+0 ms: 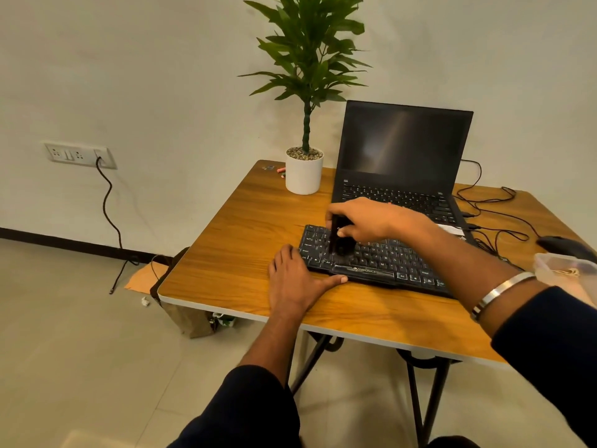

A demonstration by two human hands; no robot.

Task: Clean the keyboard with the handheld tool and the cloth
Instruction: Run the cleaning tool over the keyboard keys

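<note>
- A black keyboard lies flat on a brown wooden table, near the front edge.
- The right hand is over the left part of the keyboard. Its fingers are curled around a small black tool.
- The tool stands almost straight up. Its bottom end touches the keys.
- The left hand lies flat on the table at the keyboard's left corner. Its fingers are straight and hold nothing. The fingertips touch the keyboard's left edge, and the thumb lies along its front edge.
- A black laptop stands open just behind the keyboard. Its screen is dark.
- A green plant in a white pot stands to the left of the laptop.
- A black mouse and a clear box are at the right side of the table.
- Thin black wires lie on the table to the right of the laptop.
</note>
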